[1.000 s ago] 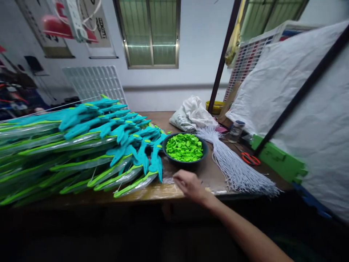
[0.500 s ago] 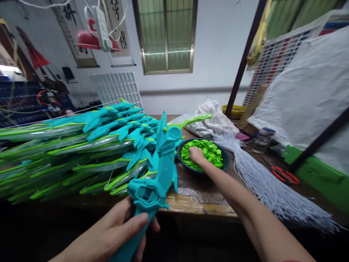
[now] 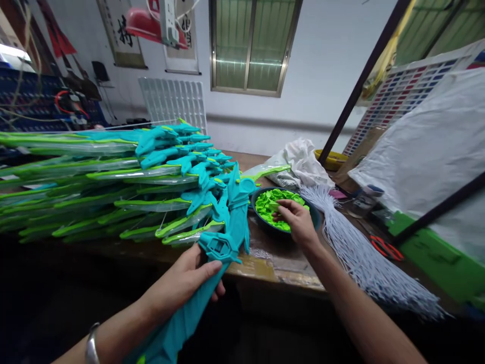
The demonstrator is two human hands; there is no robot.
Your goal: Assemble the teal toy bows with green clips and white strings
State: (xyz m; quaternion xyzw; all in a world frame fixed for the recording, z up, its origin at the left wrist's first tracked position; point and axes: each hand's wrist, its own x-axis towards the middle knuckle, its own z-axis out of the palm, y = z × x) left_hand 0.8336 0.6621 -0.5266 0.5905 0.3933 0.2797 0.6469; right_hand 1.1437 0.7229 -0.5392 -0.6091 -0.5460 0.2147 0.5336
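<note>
My left hand (image 3: 187,279) is closed round the grip of a teal toy sword (image 3: 222,242), which points up and away over the table edge. My right hand (image 3: 297,220) hovers over a dark bowl (image 3: 315,218) full of small green plastic pieces (image 3: 270,202) and pinches one green piece between thumb and fingers. A large pile of teal and green toy swords (image 3: 125,182) in clear wrap lies on the wooden table (image 3: 265,265) to the left of the bowl.
A bundle of white cords (image 3: 359,250) lies right of the bowl, with red scissors (image 3: 384,247) beyond it. A white bag (image 3: 303,162), a yellow dish (image 3: 333,157) and a small jar (image 3: 361,198) stand behind. A dark pole (image 3: 359,83) and white sheeting (image 3: 428,146) close the right side.
My left hand brought the teal sword up into view and holds it at the table edge. My right hand went from the table edge into the bowl and lifted out a green piece.
</note>
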